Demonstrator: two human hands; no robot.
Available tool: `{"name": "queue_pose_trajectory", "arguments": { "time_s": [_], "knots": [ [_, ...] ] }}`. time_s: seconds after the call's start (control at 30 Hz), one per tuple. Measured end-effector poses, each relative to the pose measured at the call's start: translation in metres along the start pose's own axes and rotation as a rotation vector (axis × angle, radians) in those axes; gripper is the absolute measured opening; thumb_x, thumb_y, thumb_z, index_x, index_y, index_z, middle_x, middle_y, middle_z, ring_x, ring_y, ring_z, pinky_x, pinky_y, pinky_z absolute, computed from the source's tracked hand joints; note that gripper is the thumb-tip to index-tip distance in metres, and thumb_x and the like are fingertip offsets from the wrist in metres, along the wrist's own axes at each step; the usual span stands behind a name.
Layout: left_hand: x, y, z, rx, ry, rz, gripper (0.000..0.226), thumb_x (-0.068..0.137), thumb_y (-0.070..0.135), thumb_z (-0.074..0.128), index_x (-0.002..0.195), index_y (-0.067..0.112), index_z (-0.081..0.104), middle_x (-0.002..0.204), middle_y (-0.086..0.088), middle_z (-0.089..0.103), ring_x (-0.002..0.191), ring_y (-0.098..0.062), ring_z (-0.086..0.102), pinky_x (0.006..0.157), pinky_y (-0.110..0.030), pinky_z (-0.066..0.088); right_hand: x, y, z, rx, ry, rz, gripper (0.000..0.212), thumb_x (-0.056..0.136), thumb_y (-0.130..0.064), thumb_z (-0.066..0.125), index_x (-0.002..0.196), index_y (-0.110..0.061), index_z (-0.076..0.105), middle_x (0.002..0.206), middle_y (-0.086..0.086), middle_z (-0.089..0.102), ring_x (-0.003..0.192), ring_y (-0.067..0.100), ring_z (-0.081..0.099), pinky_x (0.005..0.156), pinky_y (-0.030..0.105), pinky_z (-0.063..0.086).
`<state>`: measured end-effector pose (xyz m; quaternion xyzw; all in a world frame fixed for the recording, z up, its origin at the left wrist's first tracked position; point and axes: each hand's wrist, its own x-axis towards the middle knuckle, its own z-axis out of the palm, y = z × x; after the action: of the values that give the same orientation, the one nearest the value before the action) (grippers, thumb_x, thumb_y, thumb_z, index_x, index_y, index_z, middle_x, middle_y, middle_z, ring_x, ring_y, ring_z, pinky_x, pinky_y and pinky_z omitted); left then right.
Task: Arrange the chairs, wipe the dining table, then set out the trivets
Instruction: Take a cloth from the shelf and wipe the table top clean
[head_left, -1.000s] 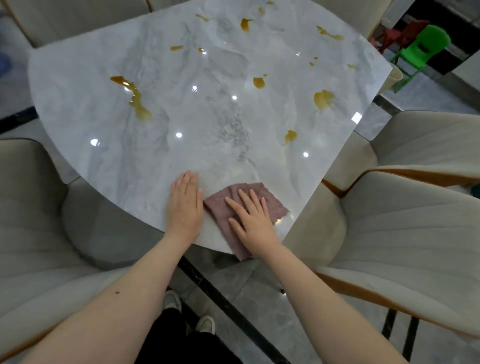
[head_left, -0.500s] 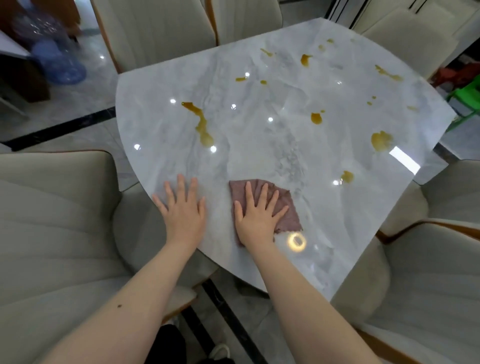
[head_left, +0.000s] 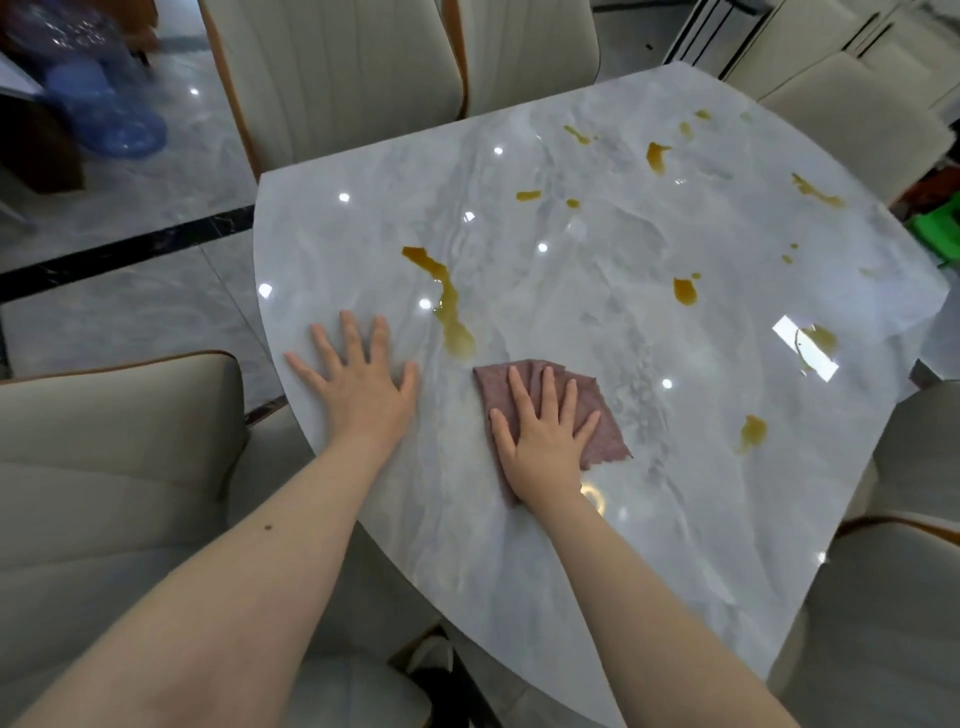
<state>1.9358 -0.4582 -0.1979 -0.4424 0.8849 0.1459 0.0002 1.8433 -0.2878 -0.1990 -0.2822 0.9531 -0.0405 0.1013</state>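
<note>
Your right hand (head_left: 543, 441) presses flat on the mauve cloth (head_left: 597, 415) near the tabletop's (head_left: 597, 597) near edge, left hand (head_left: 363, 387) braced open beside it: push firmly through the long amber spill (head_left: 449, 312) just ahead.

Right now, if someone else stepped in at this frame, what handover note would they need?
Left hand: flat on the bare table, fingers spread, holding nothing.
Right hand: flat on the mauve cloth, pressing it to the tabletop near the near edge.
Chairs stand around the table.
Wiping is barely begun: the long amber spill lies just beyond the cloth, and smaller amber spots dot the far and right side.
Left: wipe all spills, then set out trivets; none are in view.
</note>
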Motion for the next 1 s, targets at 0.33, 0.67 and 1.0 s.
{"name": "queue_pose_trajectory", "arguments": {
  "time_s": [0.33,0.67,1.0],
  "knots": [
    [0.006,0.002,0.005,0.107,0.046,-0.025,0.07,0.092,0.057,0.011,0.152,0.024,0.001,0.16,-0.01,-0.001,0.143,-0.044,-0.007,0.107,-0.07,-0.005,0.079,-0.055,-0.004,-0.012,-0.005,-0.07,0.059,0.097,-0.057,0.021,0.151,-0.042,0.002,0.161,0.001,-0.006,0.147,0.031,-0.013,0.111,0.063,-0.012],
    [0.005,0.0,0.007,0.118,0.056,-0.025,0.07,0.088,0.051,0.005,0.153,0.024,0.007,0.159,-0.012,0.004,0.143,-0.045,-0.002,0.107,-0.07,-0.001,0.084,-0.02,-0.012,-0.04,-0.042,-0.234,0.06,0.092,-0.064,0.017,0.149,-0.047,0.007,0.161,-0.006,-0.003,0.148,0.025,-0.01,0.114,0.058,-0.011],
    [0.013,-0.008,-0.003,-0.138,0.173,-0.061,0.05,0.096,0.03,0.027,0.142,0.016,0.041,0.148,-0.005,0.041,0.137,-0.034,0.03,0.112,-0.053,0.014,0.076,-0.052,-0.009,-0.036,-0.061,-0.483,0.059,0.094,-0.061,0.019,0.15,-0.045,0.009,0.161,-0.005,-0.004,0.148,0.026,-0.01,0.113,0.059,-0.011]
  ]
}}
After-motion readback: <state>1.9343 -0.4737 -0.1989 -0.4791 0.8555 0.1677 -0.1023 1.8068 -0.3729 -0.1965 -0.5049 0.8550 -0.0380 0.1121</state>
